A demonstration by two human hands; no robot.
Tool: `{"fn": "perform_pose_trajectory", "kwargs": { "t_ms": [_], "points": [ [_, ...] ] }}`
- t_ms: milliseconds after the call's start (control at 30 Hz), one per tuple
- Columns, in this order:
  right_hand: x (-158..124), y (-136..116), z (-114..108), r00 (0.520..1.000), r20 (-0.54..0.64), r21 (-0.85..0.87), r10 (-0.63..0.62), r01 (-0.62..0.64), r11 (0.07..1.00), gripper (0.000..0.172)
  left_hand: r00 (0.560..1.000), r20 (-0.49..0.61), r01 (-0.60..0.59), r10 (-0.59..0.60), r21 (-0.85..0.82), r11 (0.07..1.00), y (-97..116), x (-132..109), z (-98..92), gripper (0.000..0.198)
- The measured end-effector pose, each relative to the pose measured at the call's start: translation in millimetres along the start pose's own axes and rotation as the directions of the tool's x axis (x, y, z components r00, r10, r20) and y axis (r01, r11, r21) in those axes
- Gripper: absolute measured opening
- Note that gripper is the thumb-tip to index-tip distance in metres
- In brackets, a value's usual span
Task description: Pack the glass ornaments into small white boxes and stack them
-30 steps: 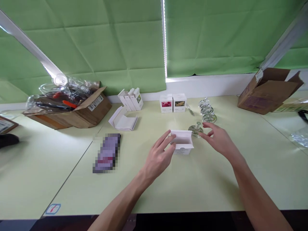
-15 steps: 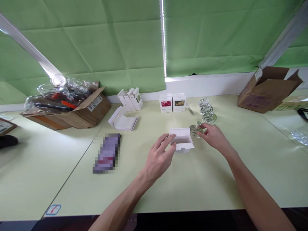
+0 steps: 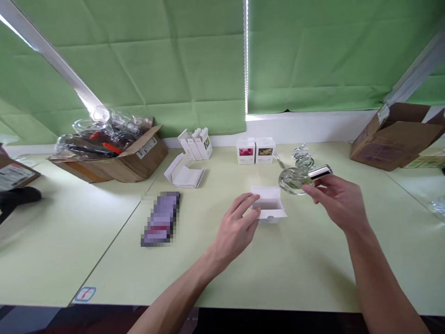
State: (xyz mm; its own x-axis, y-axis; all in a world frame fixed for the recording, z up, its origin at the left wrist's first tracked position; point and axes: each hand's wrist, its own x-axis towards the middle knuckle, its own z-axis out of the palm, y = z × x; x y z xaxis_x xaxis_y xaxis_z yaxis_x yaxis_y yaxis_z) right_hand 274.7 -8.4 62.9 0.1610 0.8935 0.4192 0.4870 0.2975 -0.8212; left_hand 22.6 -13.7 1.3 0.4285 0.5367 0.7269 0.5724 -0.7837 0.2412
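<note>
On our left, a brown carton (image 3: 142,160) holds wrapped items; a pixelated purple item (image 3: 161,218) lies nearer us. Our left hand (image 3: 238,222), fingers half curled, touches the left end of the open white box (image 3: 273,214); we cannot tell whether it grips. Right of that box we hold the glass bottle (image 3: 294,181) tilted above the table (image 3: 288,264), pinched in our right hand (image 3: 342,202), its silver cap (image 3: 320,172) pointing right. Clear glassware (image 3: 303,157) stands behind it.
</note>
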Motion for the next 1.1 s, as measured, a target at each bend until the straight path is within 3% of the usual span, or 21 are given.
{"fn": "perform_pose_trajectory", "kwargs": {
  "t_ms": [100, 233, 467, 767, 1100],
  "points": [
    [-7.8, -20.0, 10.9, 0.984, 0.147, 0.138, -0.098, 0.078, 0.987, 0.032, 0.999, -0.009, 0.037, -0.038, -0.029, 0.999, 1.1, 1.3, -0.9, 0.015],
    [-12.5, -25.1, 30.5, 0.941, 0.297, 0.049, -0.159, 0.151, 0.987, 0.032, 0.997, 0.004, 0.080, -0.080, -0.055, 0.995, 2.1, 3.4, -3.7, 0.012],
    [-7.6, -13.8, 25.1, 0.916, 0.366, -0.100, -0.162, 0.211, 0.972, 0.033, 0.994, 0.035, 0.103, -0.101, -0.071, 0.992, 2.7, 2.5, -5.7, 0.009],
    [-1.9, -19.7, 23.0, 0.839, 0.453, -0.194, -0.300, 0.422, 0.886, 0.025, 0.998, 0.017, 0.062, -0.061, -0.056, 0.997, -1.2, -1.3, -2.7, 0.017],
    [-7.6, -19.4, 29.6, 0.818, 0.517, -0.192, -0.253, 0.399, 0.897, 0.008, 0.999, -0.048, 0.021, -0.024, -0.045, 0.999, -3.8, -2.2, 2.5, 0.016]
  ]
}}
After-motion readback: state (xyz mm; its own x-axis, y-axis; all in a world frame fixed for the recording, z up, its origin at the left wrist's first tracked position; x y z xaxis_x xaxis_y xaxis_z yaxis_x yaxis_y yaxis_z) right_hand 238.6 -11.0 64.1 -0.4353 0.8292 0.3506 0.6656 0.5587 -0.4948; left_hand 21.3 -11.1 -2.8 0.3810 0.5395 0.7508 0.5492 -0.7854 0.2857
